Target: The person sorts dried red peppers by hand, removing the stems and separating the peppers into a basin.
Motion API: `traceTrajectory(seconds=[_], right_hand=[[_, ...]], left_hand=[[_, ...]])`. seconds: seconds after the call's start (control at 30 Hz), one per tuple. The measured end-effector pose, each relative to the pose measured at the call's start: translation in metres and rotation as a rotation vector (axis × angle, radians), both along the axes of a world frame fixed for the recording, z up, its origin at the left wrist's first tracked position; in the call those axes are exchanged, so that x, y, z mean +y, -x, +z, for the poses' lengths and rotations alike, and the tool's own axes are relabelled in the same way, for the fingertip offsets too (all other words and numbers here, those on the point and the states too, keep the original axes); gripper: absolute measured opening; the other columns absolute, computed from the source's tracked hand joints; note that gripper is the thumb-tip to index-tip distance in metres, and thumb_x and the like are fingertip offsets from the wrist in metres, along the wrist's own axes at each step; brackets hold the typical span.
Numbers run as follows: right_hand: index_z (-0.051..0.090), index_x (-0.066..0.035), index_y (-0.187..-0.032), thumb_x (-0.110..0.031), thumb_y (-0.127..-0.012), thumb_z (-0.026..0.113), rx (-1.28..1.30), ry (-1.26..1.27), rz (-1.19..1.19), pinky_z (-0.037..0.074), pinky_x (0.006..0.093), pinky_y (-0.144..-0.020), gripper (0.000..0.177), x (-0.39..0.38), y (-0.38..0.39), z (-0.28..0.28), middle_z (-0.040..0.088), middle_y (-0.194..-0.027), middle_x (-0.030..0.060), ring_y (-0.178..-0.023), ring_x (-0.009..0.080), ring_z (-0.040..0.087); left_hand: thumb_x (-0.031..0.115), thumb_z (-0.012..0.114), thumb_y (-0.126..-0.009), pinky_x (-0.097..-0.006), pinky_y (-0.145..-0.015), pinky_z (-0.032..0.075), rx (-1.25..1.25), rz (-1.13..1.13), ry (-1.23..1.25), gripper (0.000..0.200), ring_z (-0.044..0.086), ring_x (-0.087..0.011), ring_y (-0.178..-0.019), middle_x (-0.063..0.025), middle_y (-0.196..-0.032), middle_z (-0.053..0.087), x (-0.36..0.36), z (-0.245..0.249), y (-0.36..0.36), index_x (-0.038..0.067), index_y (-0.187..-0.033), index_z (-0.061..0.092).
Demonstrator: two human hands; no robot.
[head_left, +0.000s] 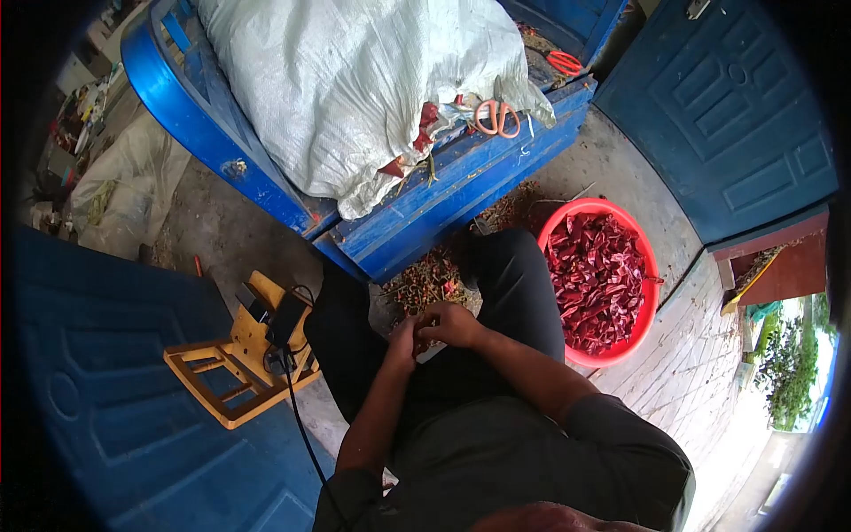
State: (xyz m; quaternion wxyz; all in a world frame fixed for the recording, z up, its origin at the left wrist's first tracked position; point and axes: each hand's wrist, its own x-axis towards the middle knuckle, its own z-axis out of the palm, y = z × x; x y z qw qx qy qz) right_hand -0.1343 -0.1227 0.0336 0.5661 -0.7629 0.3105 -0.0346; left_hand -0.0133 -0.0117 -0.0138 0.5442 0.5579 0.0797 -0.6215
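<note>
My left hand (404,340) and my right hand (450,324) meet in front of my lap, between my knees. Their fingers are curled in and touch each other. Whatever they hold, if anything, is hidden or too small to name. Below them on the ground lies a heap of cut stems and scraps (427,282). To the right of my knee stands a red plastic basin (654,301), filled with dried red chillies (596,282).
A blue cart (461,191) ahead carries a large white woven sack (355,89), with pink-handled scissors (496,120) and a red-handled tool (563,62) beside it. A small wooden chair (235,381) holds a black device with a cable. Blue doors (727,106) flank both sides.
</note>
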Motion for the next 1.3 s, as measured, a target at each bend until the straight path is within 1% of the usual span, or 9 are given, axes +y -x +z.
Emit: traceTrajectory(seconds=[0.1,0.23,0.33,0.43,0.57,0.87,1.03,1.17,1.3], right_hand=[[0.073,-0.004,-0.089,-0.025,-0.072,0.081,-0.103,0.392,-0.14,0.053,0.0372,-0.078,0.028,0.009,0.001,-0.033,0.07,-0.09,0.0149,-0.082,0.028,0.068],[0.073,-0.003,-0.087,-0.025,-0.073,0.08,-0.032,0.39,-0.248,0.053,0.0371,-0.077,0.026,0.013,-0.003,-0.054,0.07,-0.092,0.0158,-0.082,0.0263,0.068],[0.073,-0.002,-0.09,-0.026,-0.076,0.08,0.015,0.218,-0.33,0.052,0.036,-0.077,0.029,0.012,-0.009,-0.052,0.071,-0.094,0.0135,-0.084,0.0238,0.068],[0.068,-0.001,-0.111,-0.02,-0.084,0.073,-0.028,-0.563,-0.302,0.052,0.0337,-0.083,0.033,0.004,-0.003,-0.019,0.07,-0.101,0.007,-0.092,0.0209,0.067],[0.064,0.0,-0.12,-0.011,-0.09,0.064,-0.122,-0.95,-0.407,0.051,0.0324,-0.089,0.031,-0.004,0.003,-0.025,0.066,-0.114,0.0106,-0.105,0.0193,0.063],[0.066,-0.002,-0.113,-0.011,-0.088,0.073,-0.343,-0.757,-0.323,0.051,0.0294,-0.086,0.028,-0.011,0.0,-0.005,0.069,-0.101,0.0048,-0.092,0.0148,0.064],[0.067,-0.003,-0.108,-0.028,-0.091,0.073,-0.131,-0.794,-0.429,0.053,0.0321,-0.082,0.03,-0.006,-0.003,-0.009,0.069,-0.101,0.0064,-0.091,0.0159,0.065],[0.067,-0.002,-0.106,-0.027,-0.091,0.073,-0.072,-0.917,-0.447,0.053,0.0331,-0.081,0.03,-0.007,-0.002,-0.023,0.069,-0.097,0.0064,-0.087,0.0158,0.065],[0.068,-0.001,-0.097,-0.023,-0.091,0.072,-0.081,-0.711,-0.44,0.051,0.0324,-0.076,0.023,-0.016,-0.002,-0.018,0.069,-0.087,0.0064,-0.08,0.0166,0.065]], left_hand=[[0.031,0.048,-0.098,-0.025,-0.044,0.041,0.041,-0.007,-0.005,0.026,0.055,-0.0113,-0.053,0.0001,-0.069,0.059,-0.001,-0.012,-0.001,0.011,-0.101,0.064],[0.031,0.049,-0.098,-0.0268,-0.047,0.044,0.059,-0.021,0.023,0.025,0.057,-0.0122,-0.057,-0.0007,-0.072,0.061,0.0,-0.024,-0.002,0.011,-0.102,0.064],[0.03,0.05,-0.097,-0.028,-0.049,0.045,-0.053,-0.049,0.026,0.024,0.059,-0.0128,-0.06,-0.0006,-0.074,0.061,0.002,-0.019,-0.001,0.012,-0.103,0.063],[0.03,0.054,-0.096,-0.0275,-0.049,0.045,-0.048,-0.048,0.03,0.021,0.058,-0.0126,-0.06,-0.0007,-0.077,0.062,0.007,-0.014,-0.003,0.012,-0.103,0.063],[0.026,0.06,-0.093,-0.0265,-0.051,0.044,-0.017,-0.009,0.169,0.018,0.057,-0.0116,-0.061,-0.0003,-0.079,0.062,0.004,-0.004,-0.005,0.011,-0.102,0.063],[0.023,0.062,-0.092,-0.0259,-0.051,0.041,0.009,0.008,0.191,0.014,0.053,-0.0098,-0.059,-0.0003,-0.078,0.061,-0.001,0.024,-0.008,0.01,-0.098,0.063],[0.022,0.061,-0.093,-0.0252,-0.05,0.039,0.008,-0.036,0.142,0.014,0.051,-0.0097,-0.058,-0.0018,-0.077,0.061,0.005,0.013,-0.004,0.009,-0.096,0.062],[0.021,0.059,-0.094,-0.0253,-0.049,0.038,0.051,-0.068,0.148,0.012,0.051,-0.0099,-0.058,-0.0022,-0.077,0.061,0.01,0.009,-0.001,0.009,-0.095,0.061],[0.02,0.057,-0.095,-0.0248,-0.048,0.036,0.016,-0.102,0.168,0.012,0.049,-0.0094,-0.057,-0.0012,-0.074,0.058,0.0,0.02,-0.001,0.009,-0.093,0.06]])
